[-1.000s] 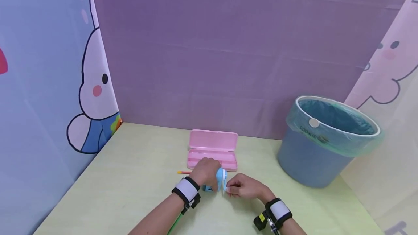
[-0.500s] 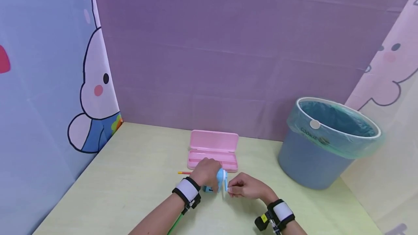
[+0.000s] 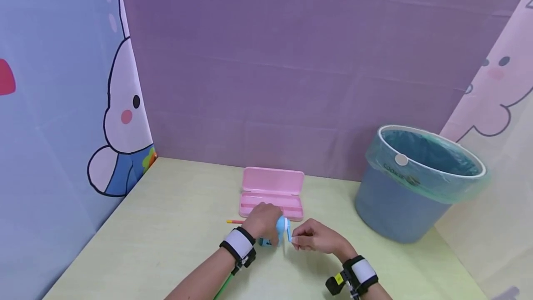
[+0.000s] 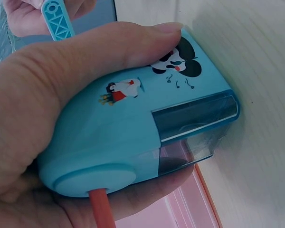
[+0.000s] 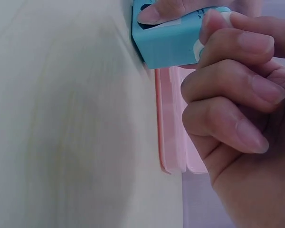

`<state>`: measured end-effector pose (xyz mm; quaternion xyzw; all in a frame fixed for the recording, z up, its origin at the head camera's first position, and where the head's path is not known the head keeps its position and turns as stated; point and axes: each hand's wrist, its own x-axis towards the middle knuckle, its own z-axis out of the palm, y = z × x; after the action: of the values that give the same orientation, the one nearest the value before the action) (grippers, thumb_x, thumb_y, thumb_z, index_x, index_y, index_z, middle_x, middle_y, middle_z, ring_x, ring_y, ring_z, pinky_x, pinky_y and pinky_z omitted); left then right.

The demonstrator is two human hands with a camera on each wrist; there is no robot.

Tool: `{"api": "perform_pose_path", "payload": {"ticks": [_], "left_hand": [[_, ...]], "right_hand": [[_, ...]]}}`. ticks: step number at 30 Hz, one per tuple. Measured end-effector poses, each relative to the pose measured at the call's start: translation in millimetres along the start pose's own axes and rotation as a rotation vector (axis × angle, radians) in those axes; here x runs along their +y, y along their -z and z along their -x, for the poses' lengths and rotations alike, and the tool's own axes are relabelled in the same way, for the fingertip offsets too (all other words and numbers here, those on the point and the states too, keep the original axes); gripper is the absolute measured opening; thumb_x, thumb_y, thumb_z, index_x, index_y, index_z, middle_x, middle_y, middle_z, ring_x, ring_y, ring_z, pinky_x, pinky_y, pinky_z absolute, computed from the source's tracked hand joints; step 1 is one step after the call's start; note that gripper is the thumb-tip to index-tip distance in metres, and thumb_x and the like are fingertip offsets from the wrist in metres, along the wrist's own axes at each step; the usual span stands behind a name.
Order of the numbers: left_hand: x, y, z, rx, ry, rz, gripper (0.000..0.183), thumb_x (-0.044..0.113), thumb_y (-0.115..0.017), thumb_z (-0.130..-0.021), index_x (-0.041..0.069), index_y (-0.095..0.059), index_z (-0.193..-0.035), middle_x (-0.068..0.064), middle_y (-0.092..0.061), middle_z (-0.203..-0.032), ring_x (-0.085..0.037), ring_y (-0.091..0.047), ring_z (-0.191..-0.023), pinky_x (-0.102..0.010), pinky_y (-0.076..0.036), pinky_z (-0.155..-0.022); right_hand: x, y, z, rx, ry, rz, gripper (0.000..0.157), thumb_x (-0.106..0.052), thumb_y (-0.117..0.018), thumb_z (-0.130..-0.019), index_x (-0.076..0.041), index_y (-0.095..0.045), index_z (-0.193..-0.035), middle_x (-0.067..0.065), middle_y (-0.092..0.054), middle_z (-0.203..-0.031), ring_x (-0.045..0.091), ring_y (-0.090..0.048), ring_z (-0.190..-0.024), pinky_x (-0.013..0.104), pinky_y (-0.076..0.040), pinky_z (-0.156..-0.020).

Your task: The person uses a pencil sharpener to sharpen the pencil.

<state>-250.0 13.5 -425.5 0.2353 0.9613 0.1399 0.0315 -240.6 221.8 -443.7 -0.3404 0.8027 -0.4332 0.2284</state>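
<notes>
My left hand [image 3: 263,220] grips a light-blue crank pencil sharpener [image 4: 126,137] on the table, its thumb lying across the printed side. A clear shavings drawer [image 4: 194,152] shows at the sharpener's end. From the round front opening a red pencil [image 4: 102,209] sticks out; in the head view its yellow-tipped end points left. With thumb and forefinger my right hand [image 3: 316,236] pinches the knob of the blue crank [image 3: 289,231] on the sharpener's right. The other fingers of that hand are curled in the right wrist view. The pencil's tip is hidden inside the sharpener.
Just behind the hands lies an opened pink pencil case [image 3: 272,181] with its lid up. A blue trash bin [image 3: 395,205] with a green-blue liner stands at the right. A purple cloth wall [image 3: 258,82] rises along the table's [image 3: 179,226] back edge.
My right hand has shifted slightly to the right, and the crank's lower end has swung right with it. The left hand, sharpener and pencil stay in place.
</notes>
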Motion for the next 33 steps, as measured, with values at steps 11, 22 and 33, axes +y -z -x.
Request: {"api": "perform_pose_path", "payload": {"ticks": [11, 22, 33], "left_hand": [[1.1, 4.3, 0.4, -0.003, 0.018, 0.021, 0.043, 0.025, -0.095, -0.056, 0.016, -0.067, -0.087, 0.005, -0.056, -0.074, -0.018, -0.048, -0.075, -0.029, -0.044, -0.066], [1.7, 5.4, 0.7, 0.018, -0.006, 0.017, 0.045, 0.026, -0.095, -0.055, 0.015, -0.067, -0.088, 0.005, -0.056, -0.074, -0.016, -0.049, -0.073, -0.029, -0.045, -0.065], [-0.1, 0.0, 1.1, 0.001, 0.002, 0.025, 0.046, 0.027, -0.095, -0.056, 0.015, -0.068, -0.091, 0.005, -0.056, -0.075, -0.016, -0.049, -0.073, -0.029, -0.046, -0.066]], "right_hand": [[-7, 5.3, -1, 0.005, 0.039, -0.009, 0.034, -0.016, -0.053, -0.101, 0.011, -0.064, -0.083, -0.003, -0.039, -0.059, 0.005, -0.032, -0.05, 0.023, -0.028, -0.05], [-14, 17.4, -2, 0.072, 0.102, -0.01, 0.031, -0.012, -0.049, -0.102, 0.01, -0.061, -0.084, 0.003, -0.037, -0.061, 0.007, -0.03, -0.05, 0.024, -0.024, -0.046], [-14, 16.9, -4, 0.092, 0.044, 0.042, 0.033, -0.015, -0.049, -0.102, 0.011, -0.062, -0.088, -0.001, -0.042, -0.064, 0.007, -0.032, -0.051, 0.022, -0.027, -0.049]]}}
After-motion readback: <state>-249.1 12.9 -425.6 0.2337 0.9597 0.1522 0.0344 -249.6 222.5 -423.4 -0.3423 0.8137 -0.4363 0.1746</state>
